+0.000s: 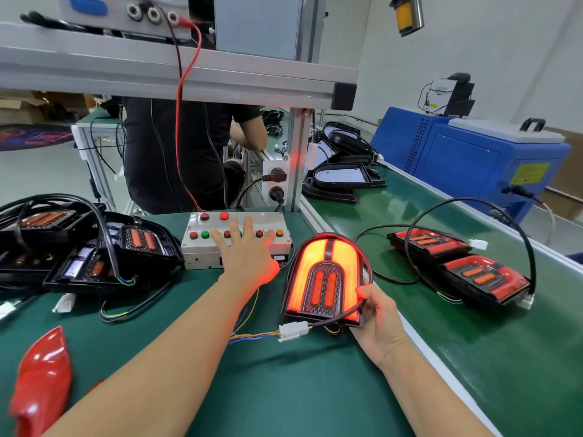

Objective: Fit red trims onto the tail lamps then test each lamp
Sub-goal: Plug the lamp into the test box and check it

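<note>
In the head view, a tail lamp [326, 279] is seen tilted up just right of centre, its arch-shaped red trim lit bright orange-red around a dark patterned centre with two oval amber lenses. Its black cable [339, 315] is looped across the lower edge and ended in a white connector [293, 331], joined to coloured wires on the green mat [268, 389]. The lamp is gripped at its lower right corner, at about four o'clock, by the right hand [378, 320], with the thumb curled over the front rim. The left hand [246, 257] is spread wide, fingers straight, and laid on the white test box [236, 238] at eleven o'clock from the lamp; its fingertips are placed among the red, green and amber buttons, and a red glow is cast on its side. Two finished lamps [460, 266] with red trims, unlit, are laid on the green conveyor belt [473, 357] at three o'clock, well apart from the held lamp. A heap of untrimmed lamps [88, 247] and tangled cables is piled at nine o'clock. A loose red trim [41, 383] is seen at the lower left corner. Bare mat is left between the forearms, bounded on the right by the belt's white edge.
</note>
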